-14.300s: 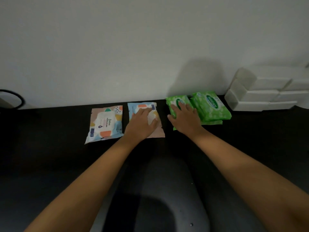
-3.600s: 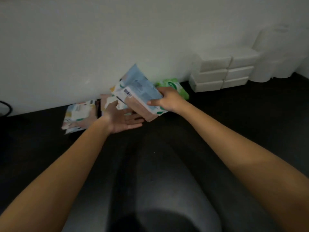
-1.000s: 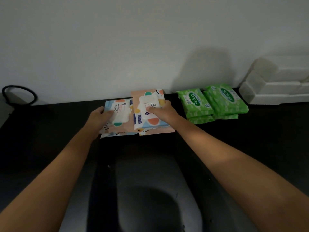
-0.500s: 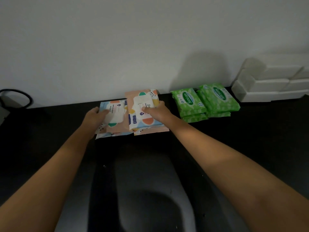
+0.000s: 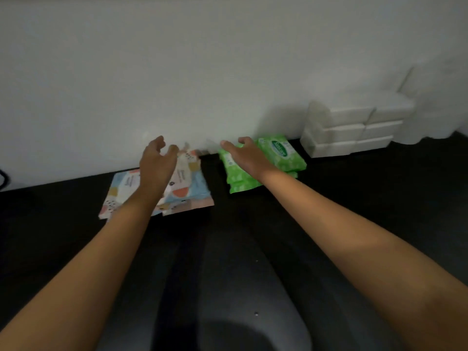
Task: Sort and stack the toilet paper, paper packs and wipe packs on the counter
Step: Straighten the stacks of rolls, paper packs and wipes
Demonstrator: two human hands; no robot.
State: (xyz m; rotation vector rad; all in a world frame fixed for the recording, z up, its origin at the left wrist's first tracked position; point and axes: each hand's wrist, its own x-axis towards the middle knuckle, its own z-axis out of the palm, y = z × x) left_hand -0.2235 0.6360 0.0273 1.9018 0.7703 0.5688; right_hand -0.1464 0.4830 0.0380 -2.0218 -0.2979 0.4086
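Two piles of patterned pastel wipe packs (image 5: 187, 183) lie side by side on the black counter (image 5: 354, 193) by the wall. My left hand (image 5: 157, 165) hovers above them, fingers apart and holding nothing. To their right sit two stacks of green wipe packs (image 5: 283, 155). My right hand (image 5: 245, 155) is raised over the left green stack, fingers spread, empty. White paper packs (image 5: 352, 130) are stacked in rows at the right against the wall. Pale toilet paper rolls (image 5: 440, 102) stand behind them, blurred.
A white wall runs along the back of the counter. A dark cable loop (image 5: 3, 178) shows at the far left edge. A glossy grey reflection crosses the counter's near middle.
Both hands have let go of the patterned packs and lifted off. My right hand moved right, over the green packs. The view shifted left, and the white stacks show more fully.
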